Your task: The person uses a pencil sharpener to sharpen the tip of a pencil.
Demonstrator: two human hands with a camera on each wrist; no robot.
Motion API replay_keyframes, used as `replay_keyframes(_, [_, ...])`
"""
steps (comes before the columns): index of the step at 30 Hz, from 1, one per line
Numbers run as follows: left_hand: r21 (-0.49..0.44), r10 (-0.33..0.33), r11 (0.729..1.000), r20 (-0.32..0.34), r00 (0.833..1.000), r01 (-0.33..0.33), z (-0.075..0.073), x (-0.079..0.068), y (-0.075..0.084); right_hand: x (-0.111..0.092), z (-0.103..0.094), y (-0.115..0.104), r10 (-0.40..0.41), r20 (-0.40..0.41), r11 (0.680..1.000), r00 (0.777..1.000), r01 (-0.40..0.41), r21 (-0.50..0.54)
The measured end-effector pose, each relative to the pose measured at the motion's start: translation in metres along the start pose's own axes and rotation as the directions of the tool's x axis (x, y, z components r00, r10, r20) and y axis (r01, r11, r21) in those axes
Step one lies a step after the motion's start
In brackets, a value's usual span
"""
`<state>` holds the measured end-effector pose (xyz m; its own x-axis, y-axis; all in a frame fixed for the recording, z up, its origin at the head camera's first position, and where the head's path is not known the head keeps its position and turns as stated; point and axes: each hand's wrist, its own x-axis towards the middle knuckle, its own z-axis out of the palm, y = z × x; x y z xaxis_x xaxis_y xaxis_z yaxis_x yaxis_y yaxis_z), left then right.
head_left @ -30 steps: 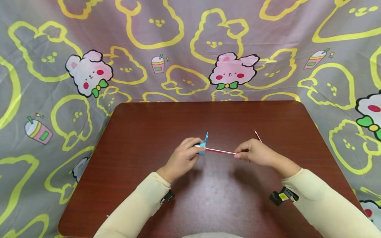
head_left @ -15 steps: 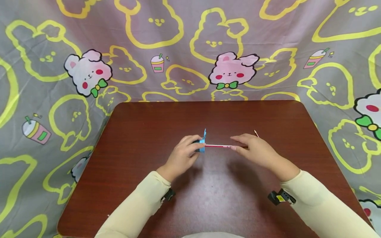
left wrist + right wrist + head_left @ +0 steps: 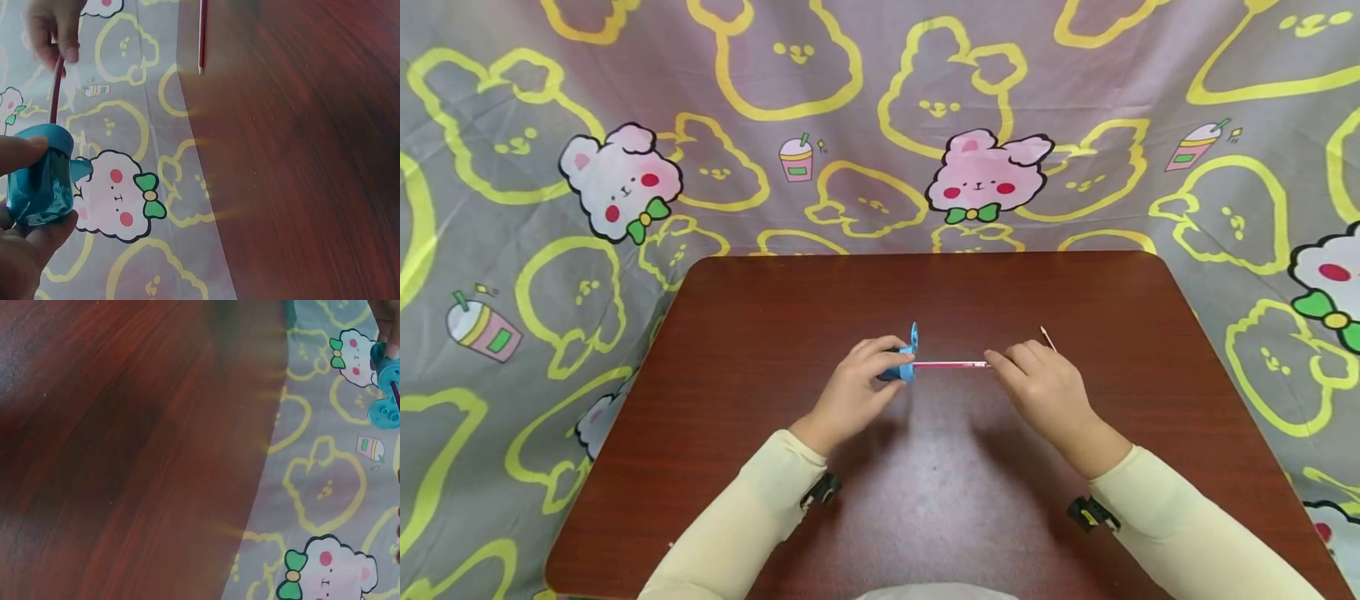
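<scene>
Left hand gripping a blue sharpener mid-frame, right hand pinching a red-and-white pencil inserted in it, second pencil on the worktop right of centre

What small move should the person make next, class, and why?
Probably a small twist of the held pencil: the right grip pinches one end, the other end runs into the blue sharpener, and the left grip holds that sharpener.

Saw a shiny brown table, and behind it a gray cloth printed with yellow animals, pink cups and bunnies in green bows.
</scene>
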<state>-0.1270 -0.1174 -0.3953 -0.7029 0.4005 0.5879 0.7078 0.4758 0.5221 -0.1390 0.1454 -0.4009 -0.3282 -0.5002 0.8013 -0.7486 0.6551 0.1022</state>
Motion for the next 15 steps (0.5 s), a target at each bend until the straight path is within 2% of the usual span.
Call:
replay_keyframes(3, [0.003, -0.007, 1.000, 0.016, 1.000, 0.007, 0.000, -0.001, 0.001, -0.001, 0.001, 0.000, 0.005, 0.032, 1.000, 0.999, -0.006, 0.021])
replay_keyframes(6, [0.028, 0.002, 1.000, 0.020, 1.000, -0.002, 0.000, -0.003, 0.001, -0.001, 0.000, 0.001, 0.036, 0.150, 0.994, 0.988, -0.050, 0.093])
replay_keyframes(8, [0.054, 0.023, 0.998, 0.031, 0.999, -0.025, 0.000, -0.004, 0.001, 0.000, -0.002, 0.002, 0.063, 0.256, 0.983, 0.965, -0.104, 0.148])
replay_keyframes(9, [0.065, 0.037, 0.997, 0.037, 0.999, -0.039, 0.000, -0.005, 0.001, 0.001, -0.003, 0.003, 0.075, 0.318, 0.975, 0.945, -0.137, 0.177])
replay_keyframes(10, [0.079, 0.055, 0.995, 0.043, 0.998, -0.058, 0.001, -0.006, 0.002, 0.002, -0.004, 0.004, 0.089, 0.385, 0.963, 0.919, -0.179, 0.202])
replay_keyframes(12, [0.099, 0.102, 0.989, 0.046, 0.994, -0.106, 0.002, -0.006, 0.001, 0.006, -0.006, 0.007, 0.105, 0.514, 0.930, 0.851, -0.267, 0.252])
replay_keyframes(13, [0.107, 0.127, 0.986, 0.043, 0.991, -0.131, 0.002, -0.007, 0.001, 0.008, -0.007, 0.009, 0.114, 0.581, 0.903, 0.806, -0.328, 0.277])
replay_keyframes(15, [0.118, 0.184, 0.975, 0.029, 0.983, -0.186, 0.003, -0.007, 0.001, 0.011, -0.009, 0.013, 0.127, 0.714, 0.820, 0.689, -0.478, 0.316])
